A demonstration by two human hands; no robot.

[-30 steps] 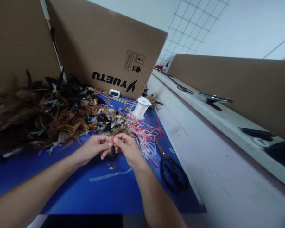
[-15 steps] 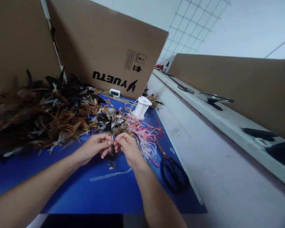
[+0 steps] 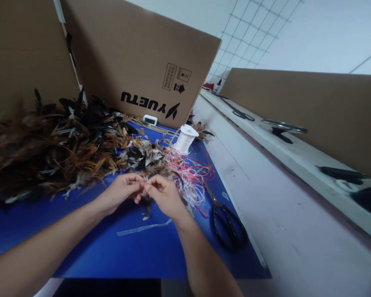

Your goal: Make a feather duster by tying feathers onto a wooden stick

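Observation:
My left hand (image 3: 125,190) is closed in a pinch over the blue tabletop. Its fingertips meet those of my right hand (image 3: 163,194), also pinched. A thin red string (image 3: 144,179) shows where the fingertips come together; most of it is hidden. Just below the hands lies a small dark feather (image 3: 147,209). Beyond them spreads a heap of brown and black feathers (image 3: 77,144). Right of my right hand is a tangle of pink, red and white strings (image 3: 190,177). Black-handled scissors (image 3: 227,220) lie near the table's right edge.
A white spool (image 3: 185,140) stands behind the strings. A clear strip (image 3: 142,229) lies in front of my hands. Cardboard (image 3: 136,53) walls the back, with a small white digital device (image 3: 150,120) at its foot. On the right runs a ledge (image 3: 266,138) holding tools.
My right hand has shifted slightly left, closing the small gap to the left fingertips. The left hand has barely moved, and both remain pinched.

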